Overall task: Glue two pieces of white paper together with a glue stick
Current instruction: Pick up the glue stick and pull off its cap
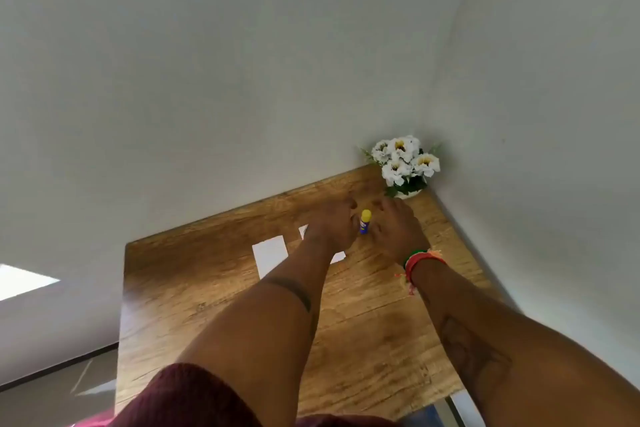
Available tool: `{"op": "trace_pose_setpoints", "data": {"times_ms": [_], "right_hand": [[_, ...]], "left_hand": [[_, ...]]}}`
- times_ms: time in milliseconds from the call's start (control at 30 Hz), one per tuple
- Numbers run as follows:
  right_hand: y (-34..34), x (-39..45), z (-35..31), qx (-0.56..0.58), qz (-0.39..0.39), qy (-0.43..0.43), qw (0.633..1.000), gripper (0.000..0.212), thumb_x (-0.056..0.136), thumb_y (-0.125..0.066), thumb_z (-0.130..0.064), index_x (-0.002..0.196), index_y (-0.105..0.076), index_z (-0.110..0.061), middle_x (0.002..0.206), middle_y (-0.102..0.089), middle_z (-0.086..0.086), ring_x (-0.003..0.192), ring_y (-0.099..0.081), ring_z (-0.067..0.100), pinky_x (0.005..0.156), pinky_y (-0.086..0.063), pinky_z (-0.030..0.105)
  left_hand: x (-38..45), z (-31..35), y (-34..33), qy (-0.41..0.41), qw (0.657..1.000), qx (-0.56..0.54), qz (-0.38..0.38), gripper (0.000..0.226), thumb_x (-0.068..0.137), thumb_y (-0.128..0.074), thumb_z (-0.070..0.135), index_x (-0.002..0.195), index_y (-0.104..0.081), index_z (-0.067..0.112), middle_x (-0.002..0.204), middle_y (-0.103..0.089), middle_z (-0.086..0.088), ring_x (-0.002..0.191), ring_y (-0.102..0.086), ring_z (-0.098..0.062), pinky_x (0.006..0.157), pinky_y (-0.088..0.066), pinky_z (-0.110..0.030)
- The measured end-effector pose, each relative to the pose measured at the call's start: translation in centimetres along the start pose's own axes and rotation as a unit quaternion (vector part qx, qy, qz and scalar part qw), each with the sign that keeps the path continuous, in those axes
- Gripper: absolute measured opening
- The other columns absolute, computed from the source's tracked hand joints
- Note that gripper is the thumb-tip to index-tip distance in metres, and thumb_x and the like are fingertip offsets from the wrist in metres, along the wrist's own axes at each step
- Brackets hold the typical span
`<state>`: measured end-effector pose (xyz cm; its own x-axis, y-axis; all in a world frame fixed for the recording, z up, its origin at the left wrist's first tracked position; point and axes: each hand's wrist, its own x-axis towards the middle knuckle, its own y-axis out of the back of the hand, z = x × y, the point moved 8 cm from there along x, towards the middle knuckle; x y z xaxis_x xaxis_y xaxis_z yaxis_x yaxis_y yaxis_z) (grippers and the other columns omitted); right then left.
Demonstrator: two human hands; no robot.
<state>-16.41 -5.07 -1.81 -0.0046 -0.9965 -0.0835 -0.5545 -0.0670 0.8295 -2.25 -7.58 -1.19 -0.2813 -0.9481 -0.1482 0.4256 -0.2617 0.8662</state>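
Note:
A glue stick (365, 222) with a blue body and a yellow cap stands upright on the wooden table (214, 288), near its far right corner. My left hand (334, 225) is curled right against the stick's left side. On the other side, the fingers of my right hand (394, 232) reach its lower body. Blur hides whether either hand grips it. One small white paper (270, 255) lies flat to the left of my left wrist. A second white paper (338, 257) lies mostly hidden under my left hand, with only its corners showing.
A pot of white flowers (403, 163) stands in the table's far right corner, just behind my hands. Grey walls (519, 149) close the table's far and right sides. The table's left edge drops to the floor.

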Motion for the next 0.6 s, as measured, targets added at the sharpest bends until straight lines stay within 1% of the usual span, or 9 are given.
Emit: {"op": "trace_pose_setpoints", "data": {"times_ms": [67,133,200,267,367,400,467,533,600], "right_hand": [[-0.7,-0.3,0.2,0.015,-0.018,-0.017,1.000,0.050,0.086,-0.065,-0.024,0.133,-0.050,-0.017,0.135,-0.050,0.012,0.118,-0.049,0.037,0.095,-0.046,0.052],[-1.5,-0.5,0.1,0.015,-0.040,-0.022,0.999,0.049,0.088,-0.066,-0.026,0.134,-0.051,-0.017,0.135,-0.050,0.012,0.119,-0.049,0.037,0.095,-0.046,0.051],[-2.2,-0.3,0.0,0.015,-0.049,-0.011,0.999,0.041,0.089,-0.064,-0.024,0.127,-0.054,-0.015,0.128,-0.054,0.013,0.113,-0.053,0.036,0.091,-0.048,0.048],[-2.3,0.0,-0.2,0.044,-0.045,-0.008,0.998,0.026,0.090,-0.061,-0.021,0.114,-0.059,-0.014,0.117,-0.058,0.011,0.104,-0.058,0.033,0.084,-0.050,0.046],[-2.1,0.4,-0.8,0.070,-0.020,0.007,0.997,0.009,0.093,-0.059,-0.021,0.098,-0.060,-0.013,0.102,-0.062,0.009,0.092,-0.061,0.030,0.074,-0.048,0.040],[-1.9,0.5,-1.3,0.079,-0.014,0.015,0.997,0.010,0.095,-0.059,-0.024,0.098,-0.061,-0.014,0.100,-0.065,0.008,0.090,-0.062,0.028,0.073,-0.049,0.039],[-1.7,0.8,-2.5,0.123,-0.023,0.025,0.992,0.016,0.098,-0.059,-0.030,0.105,-0.063,-0.016,0.101,-0.071,0.006,0.092,-0.066,0.024,0.076,-0.053,0.039],[-1.6,1.1,-4.2,0.173,-0.034,0.031,0.984,0.017,0.098,-0.058,-0.032,0.110,-0.063,-0.021,0.098,-0.073,0.001,0.091,-0.068,0.018,0.076,-0.054,0.035],[-1.9,1.5,-6.3,0.202,-0.041,0.036,0.978,0.012,0.100,-0.055,-0.032,0.105,-0.061,-0.023,0.087,-0.070,-0.004,0.079,-0.066,0.012,0.066,-0.050,0.031]], "left_hand": [[0.2,0.3,-0.4,0.000,1.000,-0.018,-0.002,0.038,0.099,-0.053,0.030,0.134,-0.059,0.018,0.123,-0.067,-0.014,0.113,-0.060,-0.033,0.084,-0.046,-0.035],[0.1,0.6,-0.9,-0.006,0.999,-0.034,0.003,0.030,0.097,-0.056,0.028,0.125,-0.062,0.018,0.113,-0.071,-0.013,0.104,-0.062,-0.032,0.079,-0.046,-0.035],[0.1,0.9,-1.3,-0.013,0.998,-0.057,0.006,0.020,0.096,-0.059,0.026,0.113,-0.066,0.019,0.106,-0.071,-0.009,0.095,-0.064,-0.028,0.074,-0.048,-0.035],[0.1,0.9,-1.3,-0.019,0.998,-0.058,0.013,0.014,0.096,-0.059,0.025,0.105,-0.067,0.019,0.103,-0.070,-0.007,0.091,-0.063,-0.026,0.070,-0.046,-0.034],[-0.2,0.3,-0.5,-0.017,0.997,-0.069,0.028,0.014,0.098,-0.059,0.029,0.103,-0.068,0.020,0.098,-0.070,-0.004,0.087,-0.061,-0.023,0.064,-0.039,-0.031],[-0.3,0.0,0.1,-0.015,0.997,-0.073,0.034,0.015,0.098,-0.059,0.032,0.103,-0.068,0.022,0.097,-0.070,-0.002,0.086,-0.061,-0.021,0.063,-0.038,-0.030],[-0.3,-1.0,1.4,0.001,0.996,-0.083,0.042,0.018,0.097,-0.059,0.039,0.103,-0.068,0.025,0.097,-0.070,0.003,0.086,-0.060,-0.017,0.063,-0.040,-0.029],[-0.5,-2.4,3.1,0.036,0.990,-0.122,0.057,0.017,0.095,-0.062,0.042,0.099,-0.067,0.026,0.093,-0.069,0.008,0.084,-0.060,-0.012,0.064,-0.041,-0.025],[-1.1,-4.0,4.8,0.079,0.975,-0.188,0.088,0.013,0.092,-0.067,0.041,0.094,-0.063,0.029,0.086,-0.066,0.013,0.080,-0.061,-0.008,0.062,-0.038,-0.018]]}}
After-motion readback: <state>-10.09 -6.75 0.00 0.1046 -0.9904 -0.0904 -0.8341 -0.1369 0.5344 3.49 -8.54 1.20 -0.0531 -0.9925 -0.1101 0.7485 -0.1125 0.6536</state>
